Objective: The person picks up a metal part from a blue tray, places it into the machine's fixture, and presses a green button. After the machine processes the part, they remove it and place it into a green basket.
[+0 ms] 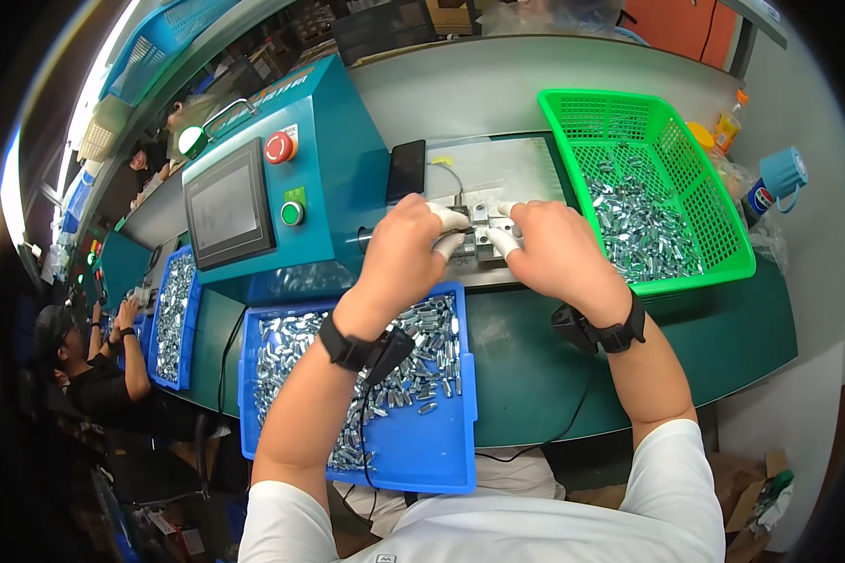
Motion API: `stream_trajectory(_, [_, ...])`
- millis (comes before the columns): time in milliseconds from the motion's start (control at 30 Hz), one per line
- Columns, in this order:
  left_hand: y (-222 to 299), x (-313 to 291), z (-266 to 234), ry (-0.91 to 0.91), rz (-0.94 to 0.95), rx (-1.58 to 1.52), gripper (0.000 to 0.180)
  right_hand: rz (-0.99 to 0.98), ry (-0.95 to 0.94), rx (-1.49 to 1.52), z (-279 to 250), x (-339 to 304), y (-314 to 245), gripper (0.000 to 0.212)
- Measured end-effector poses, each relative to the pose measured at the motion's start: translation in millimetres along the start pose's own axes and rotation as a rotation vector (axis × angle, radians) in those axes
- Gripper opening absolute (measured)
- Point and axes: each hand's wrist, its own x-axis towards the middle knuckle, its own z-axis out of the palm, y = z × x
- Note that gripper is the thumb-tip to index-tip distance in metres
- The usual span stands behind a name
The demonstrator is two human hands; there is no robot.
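Note:
Both of my hands work at a small metal fixture (482,225) on a steel plate beside the teal machine. My left hand (404,246) comes at it from the left, thumb and index finger in white finger covers, curled against its side. From the right, my right hand (563,249) reaches in with its covered thumb and index finger bent at the fixture. Whatever small part lies between the fingertips of either hand is too small to make out. Below my left forearm stands a blue tray (413,460) of small shiny metal fittings (291,352).
The teal machine (347,141) carries a screen (227,202), a red stop button (280,147) and a green button (292,213). A black phone (407,171) lies behind my left hand. At right stands a green basket (737,253) of metal parts. A co-worker (103,375) sits far left.

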Motion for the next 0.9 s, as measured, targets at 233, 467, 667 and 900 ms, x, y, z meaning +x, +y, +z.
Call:
stream_trajectory(233, [-24,17,26,-0.151,0.029,0.110,0.026,-0.006,-0.030,0.087,12,1,9,0.015])
stream_trajectory(467, [-18,3,13,-0.094,0.143,0.096,0.027,-0.131,0.008,0.161,32,0,12,0.011])
stream_trajectory(667, [24,-74,-29,-0.095,0.063,0.016,0.030,-0.163,0.040,0.130,51,2,16,0.010])
stream_trajectory(900, [20,-118,-27,-0.194,-0.087,-0.085,0.028,-0.189,0.148,0.180,66,3,12,0.017])
